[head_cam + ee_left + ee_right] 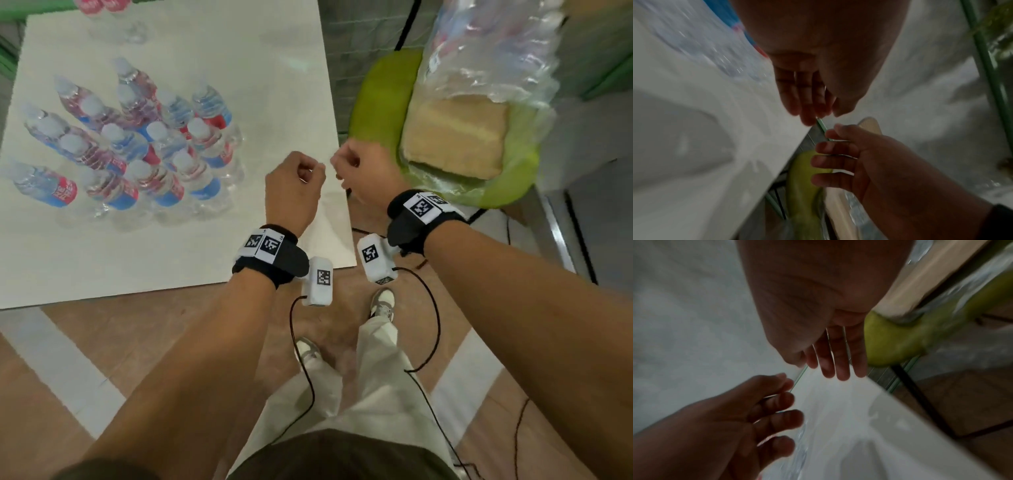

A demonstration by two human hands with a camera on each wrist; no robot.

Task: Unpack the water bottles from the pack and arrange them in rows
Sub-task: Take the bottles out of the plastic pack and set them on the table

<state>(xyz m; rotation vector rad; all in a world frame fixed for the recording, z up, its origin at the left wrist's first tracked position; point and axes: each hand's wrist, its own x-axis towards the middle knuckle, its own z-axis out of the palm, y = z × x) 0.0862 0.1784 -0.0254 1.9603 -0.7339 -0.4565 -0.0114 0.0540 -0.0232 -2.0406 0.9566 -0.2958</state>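
Standing in tight rows on the left of the white table (281,68), your water bottles (137,144) are upright and touching, caps up, which keeps the block compact and leaves bare tabletop to its right for more. A couple more bottles (102,7) sit at the far edge, apart from the block. Your left hand (294,192) hovers over the table's near right corner, fingers loosely curled and holding nothing; the left wrist view shows them relaxed, not pinching. Just beside it, your right hand (363,174) hangs past the table edge, also loosely curled and empty. Both look to be in transit toward the supply, I judge. Further right, the pack (486,58) of shrink-wrapped bottles rests on a tan board (455,137) atop the green stool (376,102), within easy reach so you need not step. Some bottles appear to remain inside the wrap, though how many I cannot tell.
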